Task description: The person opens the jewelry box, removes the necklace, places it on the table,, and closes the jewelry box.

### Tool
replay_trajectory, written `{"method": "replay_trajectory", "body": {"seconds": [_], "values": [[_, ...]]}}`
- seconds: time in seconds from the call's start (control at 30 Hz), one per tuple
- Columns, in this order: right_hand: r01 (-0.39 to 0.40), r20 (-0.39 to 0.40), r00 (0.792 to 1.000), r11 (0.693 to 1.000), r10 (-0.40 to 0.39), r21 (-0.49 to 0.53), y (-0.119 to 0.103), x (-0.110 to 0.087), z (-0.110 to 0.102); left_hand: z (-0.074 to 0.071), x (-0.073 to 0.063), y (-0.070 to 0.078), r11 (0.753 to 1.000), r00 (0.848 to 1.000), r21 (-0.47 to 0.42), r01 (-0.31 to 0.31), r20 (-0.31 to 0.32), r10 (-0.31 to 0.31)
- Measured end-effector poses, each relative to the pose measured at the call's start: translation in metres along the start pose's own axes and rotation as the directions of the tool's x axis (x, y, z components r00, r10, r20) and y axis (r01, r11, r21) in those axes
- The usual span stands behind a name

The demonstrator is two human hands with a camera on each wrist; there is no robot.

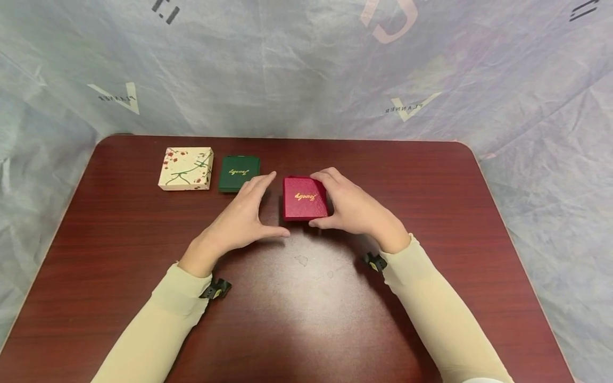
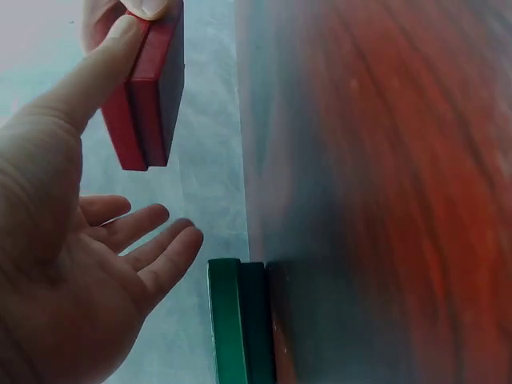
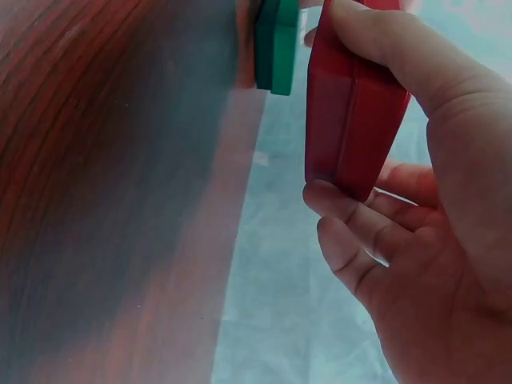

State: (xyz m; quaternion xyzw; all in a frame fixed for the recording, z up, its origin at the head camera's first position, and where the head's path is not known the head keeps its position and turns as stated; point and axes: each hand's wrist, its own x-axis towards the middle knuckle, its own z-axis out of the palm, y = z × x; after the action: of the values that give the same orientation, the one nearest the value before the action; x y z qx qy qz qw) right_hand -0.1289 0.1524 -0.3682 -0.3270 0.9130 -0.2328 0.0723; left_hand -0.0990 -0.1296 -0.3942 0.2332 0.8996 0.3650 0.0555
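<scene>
Red box [image 1: 305, 199] pinched by right grip [image 1: 356, 207] — left grip [image 1: 239, 219] spread, fingers apart

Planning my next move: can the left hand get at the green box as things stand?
Probably yes: the left hand holds nothing and is close to the green box, on which nothing lies. The right hand holds the red box.

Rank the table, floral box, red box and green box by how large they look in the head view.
1. Table
2. Floral box
3. Red box and green box: unsure, as the red one is held up nearer the camera and the left hand hides part of the green.
</scene>
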Motion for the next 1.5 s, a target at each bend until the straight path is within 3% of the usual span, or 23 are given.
{"method": "replay_trajectory", "body": {"seconds": [0.27, 0.7, 1.5], "values": [[0.030, -0.029, 0.999, 1.000, -0.030, 0.002, -0.006, -0.008, -0.002, 0.004, 0.002, 0.006, 0.984, 0.997, -0.160, -0.079, -0.023, 0.076], [0.033, -0.049, 0.998, 0.999, -0.032, 0.029, -0.008, -0.013, 0.002, 0.012, 0.006, 0.005, 0.969, 0.994, -0.219, -0.113, -0.022, 0.110], [0.048, -0.037, 0.998, 0.998, -0.047, 0.026, -0.006, -0.012, 0.006, 0.017, 0.004, 0.004, 0.982, 0.996, -0.165, -0.094, -0.008, 0.094]]}}
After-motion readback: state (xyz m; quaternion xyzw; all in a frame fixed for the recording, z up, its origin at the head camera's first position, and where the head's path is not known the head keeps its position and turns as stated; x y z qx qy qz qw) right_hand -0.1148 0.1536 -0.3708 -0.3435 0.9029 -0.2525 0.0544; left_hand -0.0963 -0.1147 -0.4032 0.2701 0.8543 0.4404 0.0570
